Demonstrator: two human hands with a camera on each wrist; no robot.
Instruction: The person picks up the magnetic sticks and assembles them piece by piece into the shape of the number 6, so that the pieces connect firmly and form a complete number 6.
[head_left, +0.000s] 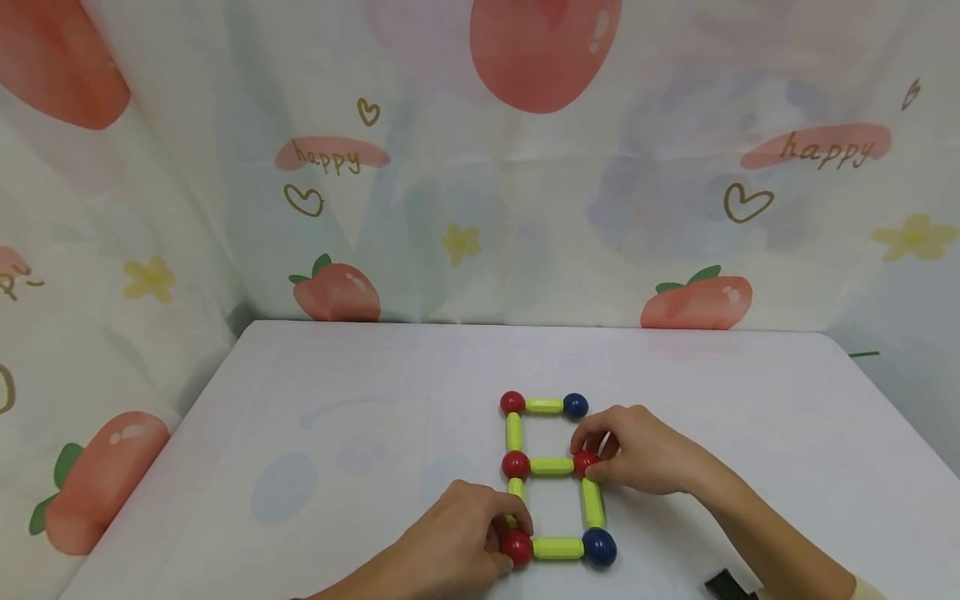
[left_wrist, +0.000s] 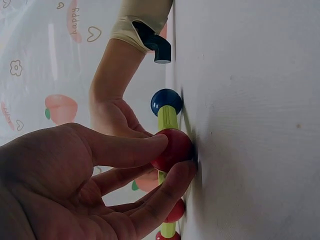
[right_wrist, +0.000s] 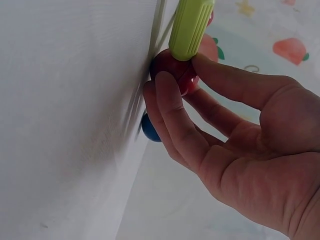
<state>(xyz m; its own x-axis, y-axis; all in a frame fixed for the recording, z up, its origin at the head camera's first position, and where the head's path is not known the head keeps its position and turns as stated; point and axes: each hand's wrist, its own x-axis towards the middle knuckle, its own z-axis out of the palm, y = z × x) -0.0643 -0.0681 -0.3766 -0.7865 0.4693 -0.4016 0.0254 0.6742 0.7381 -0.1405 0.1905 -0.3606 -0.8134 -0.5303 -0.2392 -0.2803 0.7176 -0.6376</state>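
Observation:
A flat figure of yellow-green rods and red and blue balls lies on the white table. My left hand (head_left: 468, 533) pinches the near left red ball (left_wrist: 172, 150) between thumb and fingers. From that ball a rod (head_left: 558, 548) runs right to a blue ball (head_left: 599, 548). At the middle right, my right hand (head_left: 645, 450) grips another red ball (right_wrist: 172, 70) with thumb and fingertips. Rods join this ball to the near blue ball and to the middle left red ball (head_left: 515, 465). Farther back, a rod (head_left: 544, 406) links a red ball (head_left: 513, 403) with a blue ball (head_left: 575, 406).
The white table (head_left: 337, 375) extends around the figure to both sides and behind it. A patterned cloth (head_left: 525, 208) hangs along the back and left. A black strap (head_left: 727, 585) shows by the right sleeve at the front edge of view.

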